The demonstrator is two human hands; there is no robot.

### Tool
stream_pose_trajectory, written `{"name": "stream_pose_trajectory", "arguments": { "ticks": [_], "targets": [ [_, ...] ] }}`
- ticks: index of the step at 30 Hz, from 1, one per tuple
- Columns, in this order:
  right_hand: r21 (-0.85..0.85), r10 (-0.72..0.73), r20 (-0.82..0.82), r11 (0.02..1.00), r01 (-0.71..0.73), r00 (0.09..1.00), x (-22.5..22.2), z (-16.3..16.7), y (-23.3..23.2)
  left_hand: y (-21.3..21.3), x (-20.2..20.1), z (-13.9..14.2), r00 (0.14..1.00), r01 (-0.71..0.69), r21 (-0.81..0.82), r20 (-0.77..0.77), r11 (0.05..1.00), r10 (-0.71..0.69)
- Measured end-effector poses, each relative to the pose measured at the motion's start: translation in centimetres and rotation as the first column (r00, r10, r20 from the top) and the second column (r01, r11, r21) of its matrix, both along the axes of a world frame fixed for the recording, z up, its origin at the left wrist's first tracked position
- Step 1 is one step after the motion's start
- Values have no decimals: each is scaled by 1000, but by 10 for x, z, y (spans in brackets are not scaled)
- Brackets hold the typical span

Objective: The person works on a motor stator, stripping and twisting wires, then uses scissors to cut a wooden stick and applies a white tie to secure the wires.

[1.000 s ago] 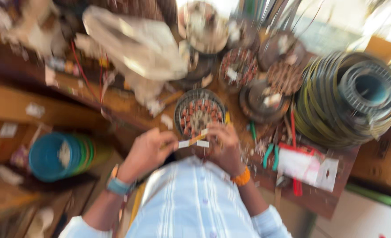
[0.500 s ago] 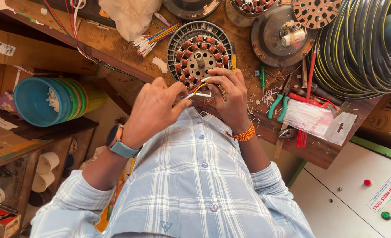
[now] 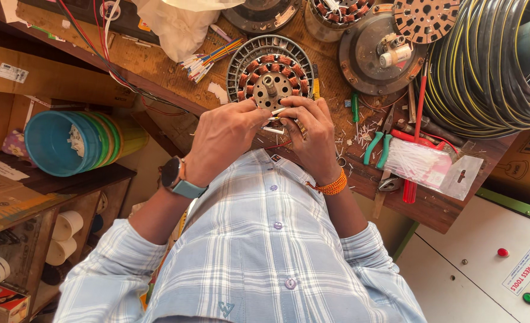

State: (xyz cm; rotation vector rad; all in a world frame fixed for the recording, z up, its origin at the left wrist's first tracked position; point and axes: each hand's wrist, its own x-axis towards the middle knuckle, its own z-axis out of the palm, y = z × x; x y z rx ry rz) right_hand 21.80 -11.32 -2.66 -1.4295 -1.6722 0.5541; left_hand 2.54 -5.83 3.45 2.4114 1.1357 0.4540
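Since half a second ago the view has steadied and both hands have crept slightly up the frame, closing in at the near edge of the wound motor stator [image 3: 270, 75] that lies on the wooden workbench [image 3: 157, 66] just above centre. The left hand [image 3: 226, 140], with a watch on its wrist, and the right hand [image 3: 311, 136] above an orange thread band, curl knuckles-up with fingertips pinched narrowly together on a small pale strip [image 3: 277, 112] at the stator's rim. A slip could likely scrape the copper windings or drop the strip among the wire clippings, with the green-handled pliers [image 3: 377, 145] and the cable coil [image 3: 486, 66] farther right.
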Motion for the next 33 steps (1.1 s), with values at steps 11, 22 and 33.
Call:
{"name": "stream_pose_trajectory", "arguments": {
  "ticks": [11,22,33],
  "targets": [
    [2,-3,9,1000,3,1000,2,0,-1,-9,17,-6,999,-34,63,-29,997,35],
    [4,-48,42,999,48,998,-4,1,-2,-10,19,-14,995,57,178,-89,982,-42],
    [43,18,-3,999,-18,1000,3,2,-2,-14,22,-29,999,-4,134,-47,991,11]
  ]
}}
